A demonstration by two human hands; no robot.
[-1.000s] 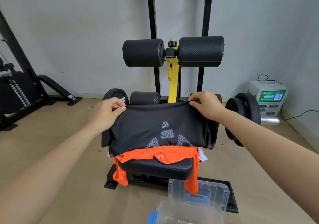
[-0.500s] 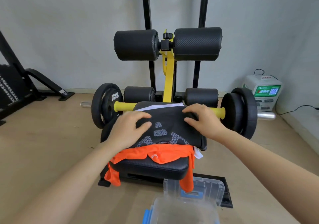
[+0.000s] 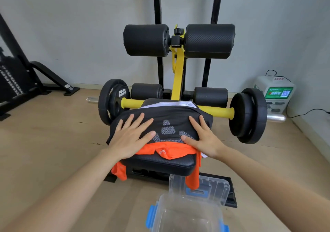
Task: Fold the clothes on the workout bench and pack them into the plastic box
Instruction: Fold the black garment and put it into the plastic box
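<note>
While both arms reach in from the lower corners of the frame, the black and yellow exercise machine (image 3: pixel 178 70) fills the middle, its two big foam rollers (image 3: pixel 146 40) side by side high in the centre. Black weight plates (image 3: pixel 248 115) sit on either end of a yellow bar (image 3: pixel 219 112) that crosses behind the padded surface (image 3: pixel 160 163). A dark rack (image 3: pixel 16 81) stands at the left edge on the wooden floor (image 3: pixel 44 151).

A black garment (image 3: pixel 166 117) with a grey dotted pattern lies spread over the top of the pile on the surface. Under it an orange garment (image 3: pixel 171 150) pokes out toward the viewer and hangs off both front corners of the pad. A clear plastic box (image 3: pixel 160 214) with blue latches sits on the floor at the bottom centre, in front of the surface, and its clear lid (image 3: pixel 214 187) stands just behind it.

The left hand (image 3: pixel 132 137) lies flat on the black garment's left side, fingers straight and spread, gripping nothing. The right hand (image 3: pixel 201 138) presses flat on its right side likewise, its heel over the orange cloth. A strip of white garment (image 3: pixel 167 104) shows at the far edge of the pile. A small white cabinet (image 3: pixel 275 92) stands at the right wall.
</note>
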